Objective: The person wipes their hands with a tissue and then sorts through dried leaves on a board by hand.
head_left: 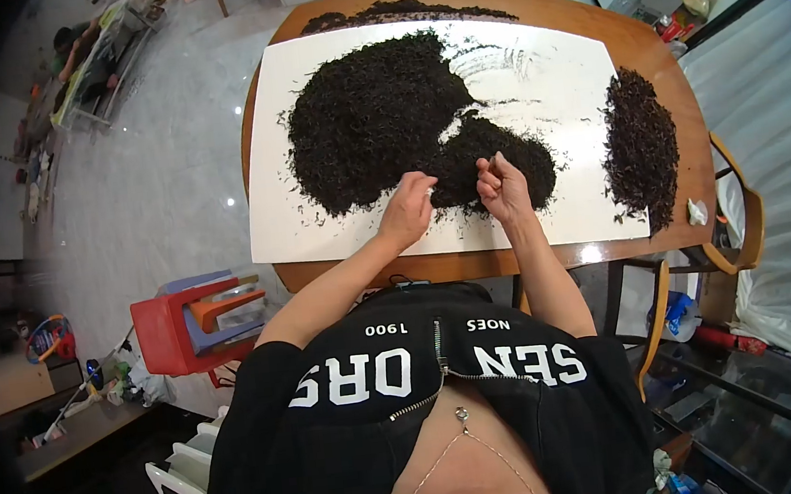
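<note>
A large heap of dark, dry, shredded leaf like loose tea (pixel 363 120) lies on a white board (pixel 560 66). A smaller pile of the same leaf (pixel 526 161) joins it at the lower right. At the near edge, where the two meet, is my left hand (pixel 408 209), its fingers bent and pressed together. Something small and whitish shows at its fingertips, too small to name. My right hand (pixel 503 187) hovers over or touches the smaller pile, fingers curled in a pinch. What it holds, if anything, is hidden.
The board rests on a wooden table (pixel 692 134). Another dark leaf pile (pixel 641 149) lies along the right edge, and a strip of leaf (pixel 404 10) runs along the far edge. A crumpled white tissue (pixel 696 211) sits at right. Stacked stools (pixel 162 337) and a wooden chair (pixel 748 210) stand nearby.
</note>
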### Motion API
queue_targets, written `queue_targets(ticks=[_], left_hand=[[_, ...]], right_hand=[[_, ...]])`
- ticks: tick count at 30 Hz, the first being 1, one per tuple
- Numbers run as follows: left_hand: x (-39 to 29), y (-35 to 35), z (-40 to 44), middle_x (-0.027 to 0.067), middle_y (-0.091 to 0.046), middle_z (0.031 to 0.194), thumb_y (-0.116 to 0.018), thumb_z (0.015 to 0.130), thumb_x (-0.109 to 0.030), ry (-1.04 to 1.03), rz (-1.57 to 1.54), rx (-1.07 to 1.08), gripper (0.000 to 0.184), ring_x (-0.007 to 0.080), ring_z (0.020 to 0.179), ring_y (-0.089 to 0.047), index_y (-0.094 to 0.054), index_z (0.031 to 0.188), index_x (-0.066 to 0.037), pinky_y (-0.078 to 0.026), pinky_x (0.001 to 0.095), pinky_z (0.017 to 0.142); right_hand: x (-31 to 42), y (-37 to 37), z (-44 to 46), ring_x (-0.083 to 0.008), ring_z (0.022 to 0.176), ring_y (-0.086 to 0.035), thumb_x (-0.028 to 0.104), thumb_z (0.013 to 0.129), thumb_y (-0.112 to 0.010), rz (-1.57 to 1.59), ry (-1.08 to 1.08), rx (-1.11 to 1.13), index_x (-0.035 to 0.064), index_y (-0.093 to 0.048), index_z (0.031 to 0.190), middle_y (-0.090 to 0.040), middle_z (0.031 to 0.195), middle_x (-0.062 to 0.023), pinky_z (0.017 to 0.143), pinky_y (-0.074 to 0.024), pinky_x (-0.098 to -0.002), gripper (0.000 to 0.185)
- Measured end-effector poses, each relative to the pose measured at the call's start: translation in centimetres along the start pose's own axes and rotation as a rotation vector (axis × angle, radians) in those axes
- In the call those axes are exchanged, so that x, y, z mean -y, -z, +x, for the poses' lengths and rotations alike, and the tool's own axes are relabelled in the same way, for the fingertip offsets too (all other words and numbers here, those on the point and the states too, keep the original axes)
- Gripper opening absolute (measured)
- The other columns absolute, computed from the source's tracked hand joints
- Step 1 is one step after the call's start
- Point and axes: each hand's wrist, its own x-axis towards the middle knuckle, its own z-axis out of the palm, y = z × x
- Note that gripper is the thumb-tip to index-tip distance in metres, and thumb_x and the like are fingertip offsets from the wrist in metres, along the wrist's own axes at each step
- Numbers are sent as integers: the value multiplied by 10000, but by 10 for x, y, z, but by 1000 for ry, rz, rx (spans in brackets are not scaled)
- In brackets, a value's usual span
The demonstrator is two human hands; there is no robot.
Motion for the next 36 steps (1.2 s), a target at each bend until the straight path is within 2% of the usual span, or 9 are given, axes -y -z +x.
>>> queue_targets(ticks=[5, 6, 15, 16, 20, 21, 25, 31, 36], left_hand=[[13, 11, -25, 148, -549, 1093, -510, 841, 23, 366, 62, -246, 301, 271, 878, -588, -567, 1136, 37, -478, 345, 808], [14, 13, -26, 148, -549, 1093, -510, 841, 23, 367, 62, -246, 301, 271, 878, -588, -567, 1136, 37, -478, 345, 808], [32, 31, -19, 226, -509, 1230, -543, 850, 35, 786, -668, -299, 465, 292, 1083, -544, -449, 1303, 91, -459, 334, 913], [34, 33, -16, 234, -504, 1245, -546, 851, 37, 829, -750, -302, 486, 294, 1106, -539, -436, 1321, 97, -457, 333, 925], [39, 36, -9, 269, -487, 1305, -561, 856, 42, 1004, -1087, -309, 573, 304, 1197, -519, -384, 1395, 121, -448, 328, 972], [37, 38, -5, 269, -487, 1305, -561, 856, 42, 1005, -1087, -311, 573, 304, 1197, -519, -384, 1395, 121, -448, 328, 972], [22, 43, 16, 282, -470, 1304, -547, 857, 51, 1061, -1197, -302, 568, 306, 1185, -512, -369, 1393, 110, -451, 393, 962], [44, 35, 17, 247, -492, 1282, -517, 847, 77, 1042, -1341, -258, 536, 264, 1118, -541, -401, 1370, 74, -454, 417, 935], [65, 27, 8, 181, -567, 1193, -486, 836, 94, 899, -1428, -96, 475, 217, 1045, -559, -482, 1308, 39, -459, 371, 900]], right_hand=[[-2, -14, 10, -58, 482, -376, 173, 979, -545, -184, 2, 37, 87, -596, 848, -599, 732, -69, 388, -260, -209, 165], [-2, -17, 14, -58, 482, -376, 173, 979, -545, -184, 0, 37, 87, -596, 848, -599, 732, -69, 388, -260, -209, 165], [3, -66, 61, -127, 496, -445, 121, 904, -531, -1208, -20, -109, 16, -667, 895, -599, 663, -82, 415, -368, -279, 172], [1, -65, 71, -127, 496, -445, 121, 904, -531, -1207, -18, -107, 16, -667, 895, -599, 663, -82, 415, -368, -279, 172], [-22, -16, 124, -257, 569, -560, 63, 828, -506, -2128, 823, 12, -24, -667, 855, -659, 718, -147, 550, -486, -367, 185], [-28, -15, 126, -257, 569, -560, 63, 828, -506, -2128, 822, 14, -24, -667, 855, -659, 718, -147, 550, -486, -367, 185], [-60, -17, 133, -431, 718, -604, 48, 754, -465, -2066, 575, 141, -86, -639, 849, -663, 819, -277, 715, -516, -453, 240], [-55, -44, 91, -382, 756, -628, 36, 772, -448, -1952, 409, 316, -56, -671, 911, -695, 877, -217, 747, -520, -414, 278], [-50, -63, 53, -343, 787, -648, 26, 787, -434, -1856, 278, 439, -31, -696, 960, -721, 923, -168, 772, -523, -382, 319]])
